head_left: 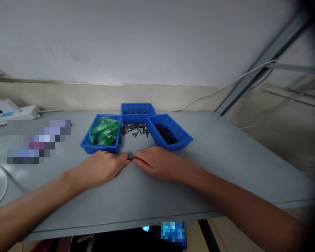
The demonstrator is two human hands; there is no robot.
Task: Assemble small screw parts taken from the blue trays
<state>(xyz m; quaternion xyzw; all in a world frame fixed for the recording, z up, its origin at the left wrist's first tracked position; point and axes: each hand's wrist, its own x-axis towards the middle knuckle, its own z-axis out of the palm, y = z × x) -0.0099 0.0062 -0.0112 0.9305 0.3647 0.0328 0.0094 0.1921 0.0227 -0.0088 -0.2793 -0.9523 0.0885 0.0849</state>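
Note:
My left hand (101, 168) and my right hand (159, 161) meet over the grey tabletop, fingertips pinched towards each other. Between them shows a short, thin dark piece (131, 159), gripped at both ends; its kind is too small to make out. Just beyond my left hand stands a blue bin (99, 149) filled with green pieces in clear plastic bags (105, 131). Behind my right hand, a second blue bin (182, 134) sits at an angle and holds slender black parts (165, 134). Loose screws (135, 128) lie scattered between these bins.
A third blue bin (138, 118) with small metal parts stands against the wall. On the left are a white power strip (18, 114), a blurred-out object (39, 143) and a white cable (5, 178). A metal frame post (252, 78) rises at the right.

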